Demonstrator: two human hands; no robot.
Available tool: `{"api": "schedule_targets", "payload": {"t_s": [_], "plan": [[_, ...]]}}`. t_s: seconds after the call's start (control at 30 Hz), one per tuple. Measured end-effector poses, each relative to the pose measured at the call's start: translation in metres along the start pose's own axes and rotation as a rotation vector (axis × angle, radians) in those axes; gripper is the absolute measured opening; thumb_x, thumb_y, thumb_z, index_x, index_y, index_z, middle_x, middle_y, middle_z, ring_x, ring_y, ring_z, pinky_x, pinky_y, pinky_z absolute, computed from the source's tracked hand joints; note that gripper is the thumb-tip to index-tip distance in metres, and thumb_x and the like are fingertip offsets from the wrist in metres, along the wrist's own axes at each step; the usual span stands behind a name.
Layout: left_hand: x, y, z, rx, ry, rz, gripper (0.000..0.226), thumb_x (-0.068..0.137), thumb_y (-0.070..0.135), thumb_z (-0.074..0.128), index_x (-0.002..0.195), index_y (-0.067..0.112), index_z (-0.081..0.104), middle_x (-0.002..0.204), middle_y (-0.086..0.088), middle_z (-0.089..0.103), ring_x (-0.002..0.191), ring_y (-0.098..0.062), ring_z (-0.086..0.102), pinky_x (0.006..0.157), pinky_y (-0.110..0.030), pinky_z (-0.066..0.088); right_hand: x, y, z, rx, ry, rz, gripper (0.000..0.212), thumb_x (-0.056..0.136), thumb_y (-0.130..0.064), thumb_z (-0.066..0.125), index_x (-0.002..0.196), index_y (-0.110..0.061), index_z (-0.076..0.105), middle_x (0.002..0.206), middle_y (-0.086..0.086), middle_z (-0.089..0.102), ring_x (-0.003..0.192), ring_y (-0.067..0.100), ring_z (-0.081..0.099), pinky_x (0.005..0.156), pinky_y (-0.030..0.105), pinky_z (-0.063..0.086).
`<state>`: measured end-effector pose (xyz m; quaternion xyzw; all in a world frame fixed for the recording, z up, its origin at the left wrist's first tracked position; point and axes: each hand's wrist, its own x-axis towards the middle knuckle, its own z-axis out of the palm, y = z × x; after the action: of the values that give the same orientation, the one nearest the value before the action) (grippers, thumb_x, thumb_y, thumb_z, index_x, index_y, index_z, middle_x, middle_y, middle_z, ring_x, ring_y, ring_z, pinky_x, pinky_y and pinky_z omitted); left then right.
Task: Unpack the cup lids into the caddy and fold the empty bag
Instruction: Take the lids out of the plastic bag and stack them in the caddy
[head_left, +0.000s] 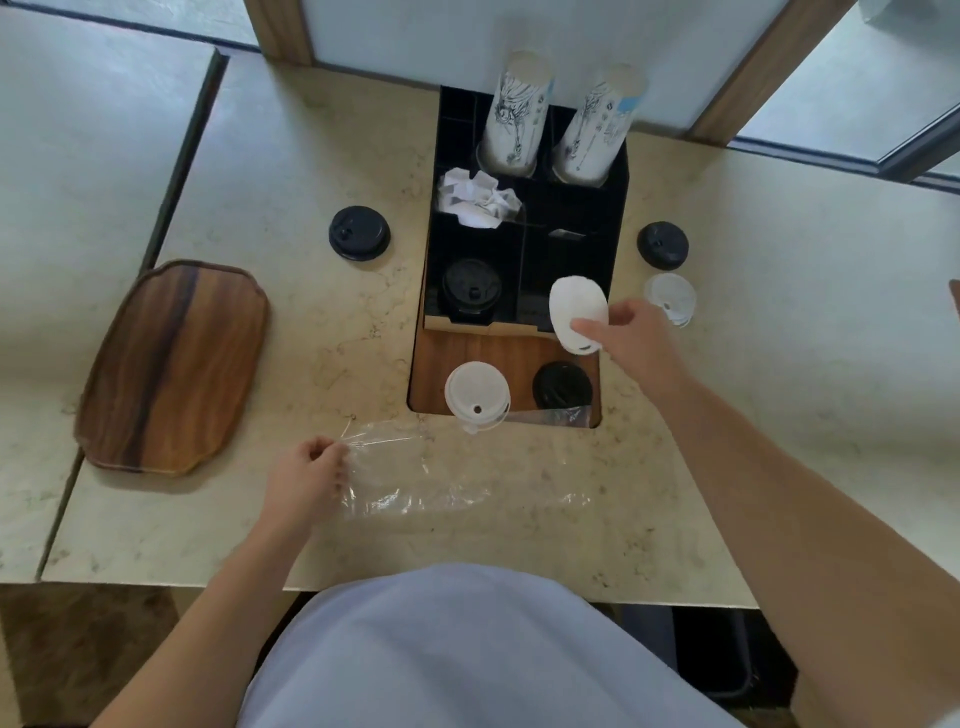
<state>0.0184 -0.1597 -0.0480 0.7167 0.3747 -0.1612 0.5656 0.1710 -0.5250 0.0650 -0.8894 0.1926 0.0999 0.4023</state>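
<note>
While cup (514, 117) print stays illegible, right hand (631, 332) pinches lid (576, 312).

Pale marble-look tables (291, 171) stand below wood-framed windows (857, 78) in daylight.

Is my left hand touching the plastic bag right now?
Touching. The head view shows the left hand with its fingers pinching the left end of the clear plastic bag on the counter.

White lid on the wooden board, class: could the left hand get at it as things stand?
Probably not straight away: the left hand grips the bag. Otherwise the way looks free, as the white lid lies uncovered just beyond the bag.
</note>
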Motion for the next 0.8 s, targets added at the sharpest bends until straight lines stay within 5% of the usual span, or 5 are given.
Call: {"api": "schedule_targets", "payload": {"t_s": [0.27, 0.47, 0.6, 0.8], "plan": [[-0.001, 0.017, 0.010, -0.014, -0.087, 0.006, 0.016, 0.095, 0.017, 0.062, 0.087, 0.008, 0.072, 0.069, -0.008, 0.065, 0.064, -0.021, 0.059, 0.060, -0.031, 0.049, 0.059, -0.022, 0.029, -0.537, 0.125, -0.362, 0.051, 0.073, -0.040, 0.087, 0.101, -0.016, 0.052, 0.102, 0.000, 0.046, 0.070, 0.011, 0.046, 0.054, 0.017, 0.027], [0.001, 0.024, 0.014, 0.031, -0.107, 0.003, 0.016, 0.093, 0.020, 0.063, 0.082, 0.018, 0.075, 0.068, -0.006, 0.068, 0.065, -0.020, 0.062, 0.068, -0.036, 0.051, 0.083, -0.019, 0.050, -0.888, 0.009, -0.428, 0.061, 0.077, -0.029, 0.085, 0.125, -0.008, 0.053, 0.117, 0.014, 0.049, 0.081, 0.030, 0.062, 0.064, 0.035, 0.049], [0.000, 0.027, 0.016, 0.069, -0.109, -0.021, 0.016, 0.080, 0.038, 0.060, 0.077, 0.030, 0.074, 0.072, -0.007, 0.072, 0.066, -0.020, 0.063, 0.069, -0.037, 0.051, 0.094, -0.012, 0.061, -0.948, -0.120, -0.430, 0.058, 0.080, -0.022, 0.077, 0.130, -0.007, 0.052, 0.121, 0.016, 0.049, 0.077, 0.033, 0.062, 0.063, 0.041, 0.056], [-0.004, 0.024, 0.023, 0.196, -0.059, -0.001, 0.015, 0.086, 0.037, 0.062, 0.076, 0.029, 0.072, 0.069, 0.008, 0.072, 0.063, -0.016, 0.065, 0.061, -0.034, 0.049, 0.099, -0.006, 0.064, -0.778, -0.253, -0.360, 0.027, 0.081, -0.009, 0.073, 0.103, -0.013, 0.058, 0.117, 0.012, 0.049, 0.087, 0.034, 0.060, 0.078, 0.044, 0.057]]}}
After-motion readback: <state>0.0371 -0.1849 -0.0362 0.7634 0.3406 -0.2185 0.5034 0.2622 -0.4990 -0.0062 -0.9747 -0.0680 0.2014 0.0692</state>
